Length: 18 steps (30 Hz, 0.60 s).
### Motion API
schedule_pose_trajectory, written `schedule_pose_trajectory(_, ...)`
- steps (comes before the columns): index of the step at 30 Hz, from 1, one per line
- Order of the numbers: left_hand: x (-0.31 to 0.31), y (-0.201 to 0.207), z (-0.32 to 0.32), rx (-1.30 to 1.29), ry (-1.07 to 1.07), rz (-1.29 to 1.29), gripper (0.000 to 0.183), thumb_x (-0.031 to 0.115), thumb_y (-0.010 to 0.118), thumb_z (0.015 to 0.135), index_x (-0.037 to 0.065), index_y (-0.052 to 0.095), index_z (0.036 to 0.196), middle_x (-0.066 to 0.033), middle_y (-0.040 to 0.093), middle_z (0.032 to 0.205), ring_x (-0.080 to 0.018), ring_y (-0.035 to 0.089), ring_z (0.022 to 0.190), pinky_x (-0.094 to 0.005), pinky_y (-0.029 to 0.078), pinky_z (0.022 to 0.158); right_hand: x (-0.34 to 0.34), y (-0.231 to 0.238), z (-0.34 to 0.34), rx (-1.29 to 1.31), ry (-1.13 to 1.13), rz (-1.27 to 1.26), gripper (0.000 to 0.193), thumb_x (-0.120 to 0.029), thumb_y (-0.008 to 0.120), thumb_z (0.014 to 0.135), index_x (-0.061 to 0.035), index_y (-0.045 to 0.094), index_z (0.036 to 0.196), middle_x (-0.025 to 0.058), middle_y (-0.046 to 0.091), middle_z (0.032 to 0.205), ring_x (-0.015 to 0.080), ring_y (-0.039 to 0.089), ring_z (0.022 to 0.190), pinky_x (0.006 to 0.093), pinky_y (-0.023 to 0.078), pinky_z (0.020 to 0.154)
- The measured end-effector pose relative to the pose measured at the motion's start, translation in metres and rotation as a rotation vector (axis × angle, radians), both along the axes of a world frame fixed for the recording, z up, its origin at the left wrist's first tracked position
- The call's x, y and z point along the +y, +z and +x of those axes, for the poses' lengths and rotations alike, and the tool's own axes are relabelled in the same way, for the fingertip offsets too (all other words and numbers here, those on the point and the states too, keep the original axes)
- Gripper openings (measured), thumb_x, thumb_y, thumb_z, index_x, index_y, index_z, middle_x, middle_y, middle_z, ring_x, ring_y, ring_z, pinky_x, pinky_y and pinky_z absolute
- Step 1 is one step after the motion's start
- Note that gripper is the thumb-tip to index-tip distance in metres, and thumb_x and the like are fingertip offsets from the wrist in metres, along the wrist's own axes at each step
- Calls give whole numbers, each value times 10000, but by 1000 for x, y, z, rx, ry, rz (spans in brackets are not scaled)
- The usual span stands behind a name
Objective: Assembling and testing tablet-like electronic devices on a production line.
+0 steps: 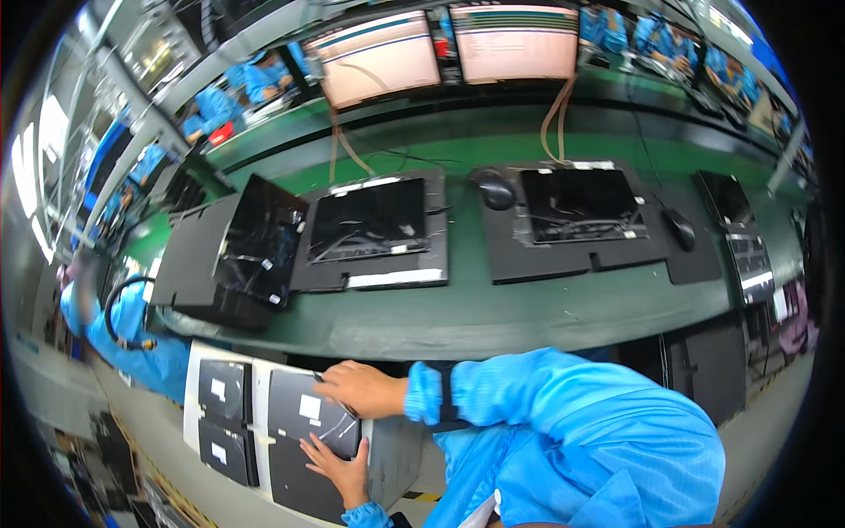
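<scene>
A dark flat screen panel (295,414) with a white label and shiny film lies in a pale foam tray (192,414) at the lower left. My right hand (363,389) reaches in from the right with its fingers closed over the panel's far right edge. Near its lower right corner, my left hand (341,473) has its fingers and thumb spread, with the fingertips touching the panel's near edge. Beside it in the tray sit two more dark panels, one far (226,385) and one near (224,451), each with a white label.
On the green bench (414,317) two dark screens, a left one (370,218) and a right one (581,201), lie on grey mats. A tilted screen (261,242) leans at the left. Two mice, monitors (515,44) and cables stand behind. A person in blue (132,326) is at the left.
</scene>
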<state>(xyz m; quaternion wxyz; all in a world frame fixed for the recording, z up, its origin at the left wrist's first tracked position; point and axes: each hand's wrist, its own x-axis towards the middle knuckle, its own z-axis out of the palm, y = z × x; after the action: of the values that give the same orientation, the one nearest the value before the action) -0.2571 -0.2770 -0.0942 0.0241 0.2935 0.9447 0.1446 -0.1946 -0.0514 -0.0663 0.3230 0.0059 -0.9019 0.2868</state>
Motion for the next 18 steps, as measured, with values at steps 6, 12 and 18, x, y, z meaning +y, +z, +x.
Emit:
schedule_pose_trajectory(6,122,82,72,-74,-591,687,484,40,658,920,-29,540,1384,-225,400,1575,-406,377,1465,-497,289,1201,82,90,181,-229,-533,470,370,-157,618,829,-28,615,1175,120,602,973,296,594,1012,449,464,868)
schedule_pose_trajectory(12,260,116,158,-122,-1112,616,544,88,686,908,20,520,1422,-218,388,1577,-419,321,1497,-537,213,1232,151,130,295,-86,-814,416,346,-85,644,769,-33,670,1110,107,656,939,304,648,915,445,512,844)
schedule_pose_trajectory(18,327,133,249,82,-1447,262,706,284,745,866,-3,486,1456,-277,355,1582,-444,274,1512,-632,120,1226,240,97,515,-428,-1181,567,234,-169,673,838,-68,690,1049,103,669,1091,308,623,1066,430,486,862)
